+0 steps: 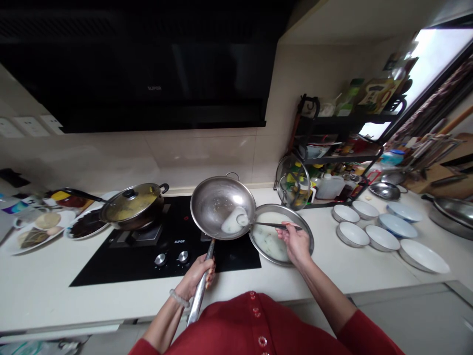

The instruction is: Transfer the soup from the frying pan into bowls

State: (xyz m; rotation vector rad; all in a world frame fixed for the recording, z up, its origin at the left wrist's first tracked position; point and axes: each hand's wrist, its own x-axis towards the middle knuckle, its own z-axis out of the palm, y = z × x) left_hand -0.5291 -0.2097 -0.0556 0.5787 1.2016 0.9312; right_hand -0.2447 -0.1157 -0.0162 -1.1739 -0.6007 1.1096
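Note:
My left hand is wrapped round the long metal handle of a steel wok, which is tilted over the right side of the stove. In my right hand is the dark handle of a ladle, its bowl inside the wok. A small pool of whitish soup with green bits lies low in the wok, around the ladle's bowl. Just right of the wok, partly under the ladle's handle, a wide steel basin on the counter holds more of the same whitish soup.
A lidded pan sits on the left burner of the black stove. Several white bowls stand on the right counter. Behind the basin are a glass lid and a black spice rack. A range hood hangs above.

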